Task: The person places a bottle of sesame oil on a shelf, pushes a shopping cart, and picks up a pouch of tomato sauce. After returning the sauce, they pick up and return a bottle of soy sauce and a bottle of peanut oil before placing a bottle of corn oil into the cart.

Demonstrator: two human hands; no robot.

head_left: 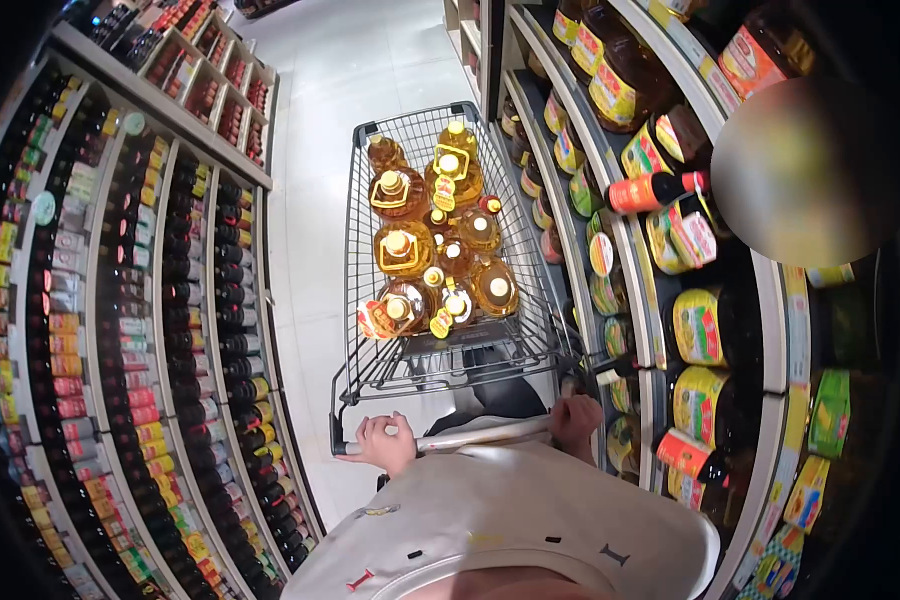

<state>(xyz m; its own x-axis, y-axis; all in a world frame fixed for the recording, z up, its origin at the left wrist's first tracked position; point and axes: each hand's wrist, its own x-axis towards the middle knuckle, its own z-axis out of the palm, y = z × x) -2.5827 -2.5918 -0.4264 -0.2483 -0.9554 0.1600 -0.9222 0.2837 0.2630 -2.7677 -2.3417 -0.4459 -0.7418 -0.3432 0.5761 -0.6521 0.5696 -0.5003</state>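
Left grip: left hand (385, 443) is curling shut around the cart handle (480, 436) near its 9 o'clock end, fingers folded over the bar.
Right grip: right hand (577, 420) is closing over the handle's 3 o'clock end, knuckles up; the fingertips are hiding under the bar.
Cart position: shopping cart (355, 230) is standing at 12 o'clock from the hands, in the aisle between two shelf runs, nose pointing away.
Risk 1 (judgement): the cart's 3 o'clock wall is running just beside the right shelving (638, 300). A slight drift that way could be catching a shelf edge and jolting the load.
Risk 2 (judgement): a red-capped bottle (655, 190) is lying sideways at 2 o'clock, sticking out past the shelf lip. A knock could be sending it down.
Risk 3 (judgement): the load is standing loose and heavy, so a sudden stop could be tipping bottles against the wire.
Cart contents: oil bottles (403, 248), amber with yellow caps and handles, are standing upright and packed touching one another, filling most of the basket.
Right shelves, contents: large oil jugs (698, 325) with yellow-green labels are sitting in rows at 3 o'clock.
Left shelves, contents: dark bottles (185, 330) are lining tiers at 9 o'clock; labels too small to read.
Floor: pale tiles (320, 100) are showing at 12 o'clock.
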